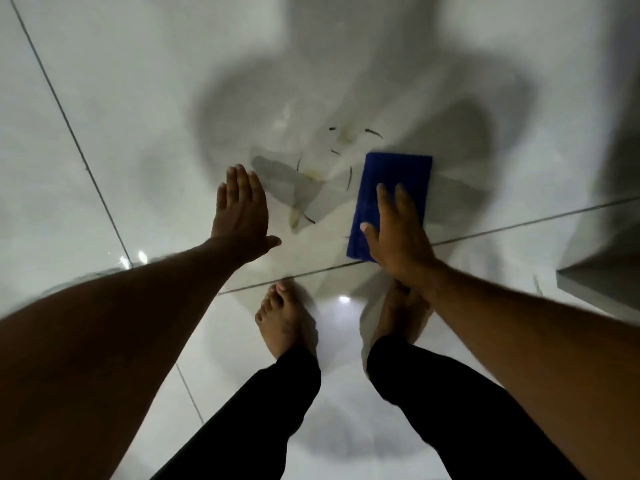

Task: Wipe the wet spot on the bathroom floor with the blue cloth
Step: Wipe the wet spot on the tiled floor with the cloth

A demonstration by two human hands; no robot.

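Note:
A blue cloth (393,188), folded into a rectangle, lies flat on the glossy white tiled floor (104,133). My right hand (398,233) rests palm down on its near half, fingers spread. Just left of the cloth is the wet spot (311,174), a yellowish smear with small dark streaks around it. My left hand (240,209) hovers flat and empty over the floor at the smear's left edge, fingers together and pointing away from me.
My bare feet (284,317) stand just behind the cloth, one partly hidden under my right forearm. Grout lines cross the floor. A grey ledge or fixture edge (595,282) juts in at the right. Shadows of my body cover the tiles ahead.

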